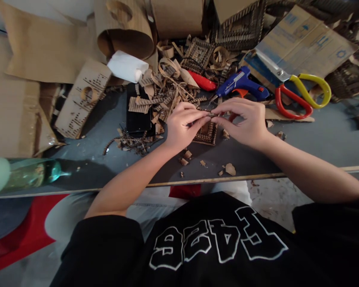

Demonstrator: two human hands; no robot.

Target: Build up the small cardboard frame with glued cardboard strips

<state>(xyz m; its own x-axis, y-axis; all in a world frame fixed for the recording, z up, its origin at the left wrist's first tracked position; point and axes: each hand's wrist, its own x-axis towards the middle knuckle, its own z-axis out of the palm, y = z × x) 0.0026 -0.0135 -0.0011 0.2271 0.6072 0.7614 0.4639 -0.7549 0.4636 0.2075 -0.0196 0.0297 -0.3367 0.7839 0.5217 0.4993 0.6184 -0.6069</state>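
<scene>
Over the middle of the bench, the left hand and right hand meet fingertip to fingertip, each pinching one end of a thin cardboard strip, kept taut just above the small square cardboard frame it seems meant for. The glue gun and scissors lie just beyond, within easy reach.

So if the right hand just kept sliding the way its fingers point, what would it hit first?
The right hand points across toward the left hand, and both pinch a small cardboard strip between them. It would most likely meet the left hand's fingertips at once; they look almost touching, though depth is unclear.
</scene>
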